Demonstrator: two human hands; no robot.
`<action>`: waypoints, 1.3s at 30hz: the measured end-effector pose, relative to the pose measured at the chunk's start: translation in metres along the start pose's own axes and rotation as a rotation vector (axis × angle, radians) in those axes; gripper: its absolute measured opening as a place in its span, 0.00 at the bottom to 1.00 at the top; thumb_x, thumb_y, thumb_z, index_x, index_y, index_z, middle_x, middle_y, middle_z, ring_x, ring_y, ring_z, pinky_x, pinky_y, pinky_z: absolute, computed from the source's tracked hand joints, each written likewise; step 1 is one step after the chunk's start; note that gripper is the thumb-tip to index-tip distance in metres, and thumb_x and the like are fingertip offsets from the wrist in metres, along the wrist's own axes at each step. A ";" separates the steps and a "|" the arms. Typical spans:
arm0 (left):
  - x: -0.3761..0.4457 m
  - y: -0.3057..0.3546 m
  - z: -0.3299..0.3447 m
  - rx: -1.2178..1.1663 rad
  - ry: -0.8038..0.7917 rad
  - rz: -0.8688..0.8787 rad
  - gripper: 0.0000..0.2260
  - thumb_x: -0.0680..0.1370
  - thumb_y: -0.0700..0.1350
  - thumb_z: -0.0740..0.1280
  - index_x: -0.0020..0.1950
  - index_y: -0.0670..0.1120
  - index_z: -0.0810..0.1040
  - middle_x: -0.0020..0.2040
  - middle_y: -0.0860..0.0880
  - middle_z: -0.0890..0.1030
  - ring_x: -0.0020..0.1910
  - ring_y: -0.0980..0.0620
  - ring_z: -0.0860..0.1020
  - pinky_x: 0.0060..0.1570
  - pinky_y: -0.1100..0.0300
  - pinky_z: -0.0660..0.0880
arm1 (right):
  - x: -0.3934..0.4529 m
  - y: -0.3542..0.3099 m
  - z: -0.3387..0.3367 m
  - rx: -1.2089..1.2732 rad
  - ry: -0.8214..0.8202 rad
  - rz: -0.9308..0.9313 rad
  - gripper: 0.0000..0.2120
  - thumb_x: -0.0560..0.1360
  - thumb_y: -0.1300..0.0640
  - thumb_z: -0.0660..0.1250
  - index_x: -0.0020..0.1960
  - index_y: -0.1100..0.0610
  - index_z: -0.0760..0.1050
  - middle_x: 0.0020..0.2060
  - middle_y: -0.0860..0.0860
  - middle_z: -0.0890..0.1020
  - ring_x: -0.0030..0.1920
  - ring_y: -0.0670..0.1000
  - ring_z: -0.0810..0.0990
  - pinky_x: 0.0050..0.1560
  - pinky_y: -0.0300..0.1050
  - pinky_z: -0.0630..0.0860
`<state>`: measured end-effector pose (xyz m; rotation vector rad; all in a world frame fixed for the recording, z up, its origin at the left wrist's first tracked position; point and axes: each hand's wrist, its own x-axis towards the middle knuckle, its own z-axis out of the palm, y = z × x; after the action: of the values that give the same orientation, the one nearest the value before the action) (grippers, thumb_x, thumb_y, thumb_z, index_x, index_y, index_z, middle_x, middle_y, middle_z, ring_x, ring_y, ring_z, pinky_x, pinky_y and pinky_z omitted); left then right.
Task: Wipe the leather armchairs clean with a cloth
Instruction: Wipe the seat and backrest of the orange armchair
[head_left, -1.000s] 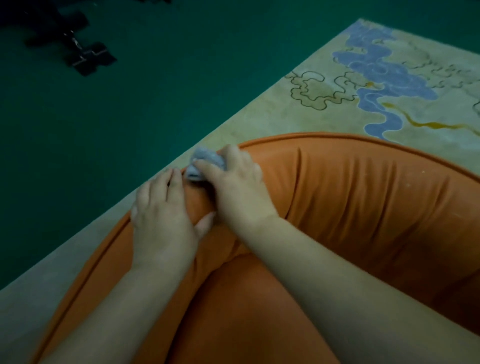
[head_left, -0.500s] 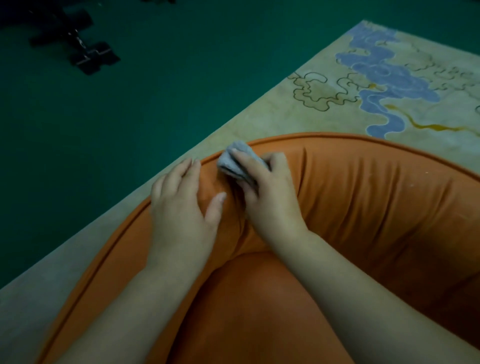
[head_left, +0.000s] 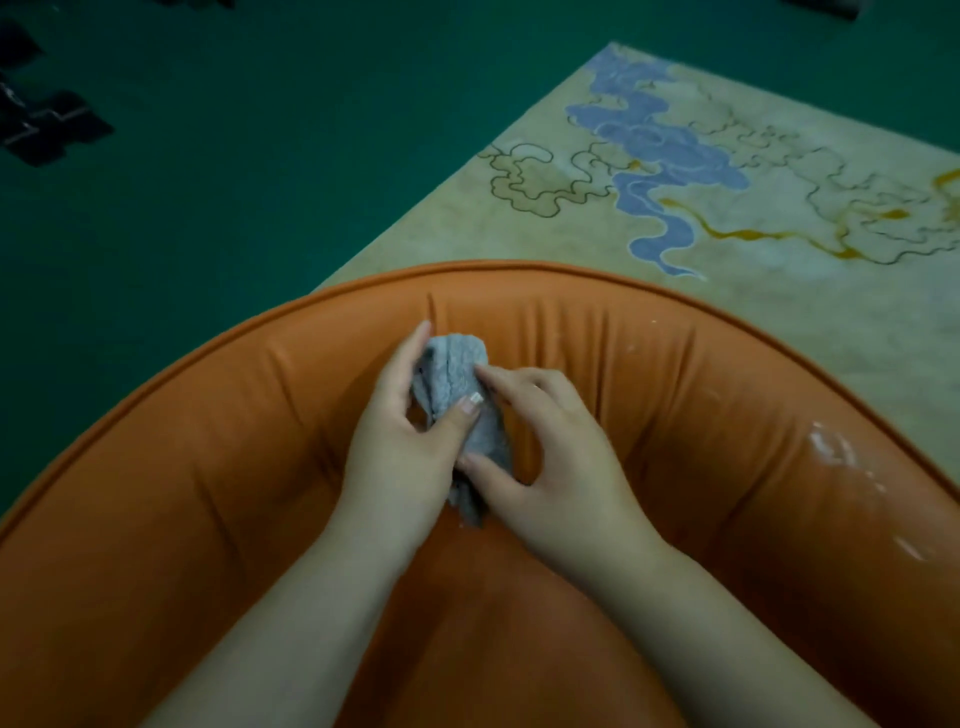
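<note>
Both hands meet over the curved backrest of the orange leather armchair (head_left: 675, 395). The left hand (head_left: 400, 441) holds the grey cloth (head_left: 457, 384) from the left side, its fingers stretched along the cloth and its thumb pressed on the front. The right hand (head_left: 550, 462) pinches the same cloth from the right with fingertips and thumb. The cloth is bunched and long in shape — its long axis runs from the backrest rim down toward the seat, between the two hands. White smears (head_left: 831, 447) lie on the leather well to the right, so the right hand is the nearer one; the next wipe probably goes that way. Behind the chair lies a patterned rug (head_left: 727, 156) on green floor (head_left: 260, 130).
</note>
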<state>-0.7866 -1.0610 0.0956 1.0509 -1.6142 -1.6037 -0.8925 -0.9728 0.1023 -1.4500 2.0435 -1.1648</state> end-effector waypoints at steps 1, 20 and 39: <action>0.000 -0.001 0.009 0.002 0.032 0.002 0.28 0.75 0.41 0.70 0.64 0.70 0.66 0.65 0.58 0.74 0.61 0.59 0.75 0.60 0.52 0.75 | -0.001 0.007 -0.013 -0.081 0.052 0.005 0.29 0.70 0.51 0.72 0.69 0.52 0.70 0.57 0.46 0.73 0.60 0.43 0.72 0.62 0.38 0.69; 0.014 -0.027 0.093 0.857 0.160 0.640 0.16 0.72 0.32 0.70 0.59 0.42 0.81 0.50 0.39 0.78 0.45 0.38 0.76 0.47 0.48 0.77 | 0.005 0.095 -0.117 -0.750 0.077 0.233 0.49 0.62 0.43 0.77 0.76 0.52 0.56 0.75 0.52 0.58 0.74 0.55 0.56 0.73 0.56 0.53; 0.035 -0.001 0.136 0.827 0.135 0.462 0.20 0.73 0.37 0.72 0.64 0.43 0.77 0.59 0.41 0.75 0.58 0.42 0.73 0.61 0.59 0.66 | 0.003 0.104 -0.119 -0.770 0.079 0.198 0.49 0.61 0.40 0.76 0.75 0.49 0.57 0.75 0.50 0.59 0.74 0.54 0.57 0.72 0.53 0.51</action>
<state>-0.9217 -1.0240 0.0820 1.0160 -2.2723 -0.5344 -1.0389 -0.9144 0.0897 -1.4513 2.7826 -0.3498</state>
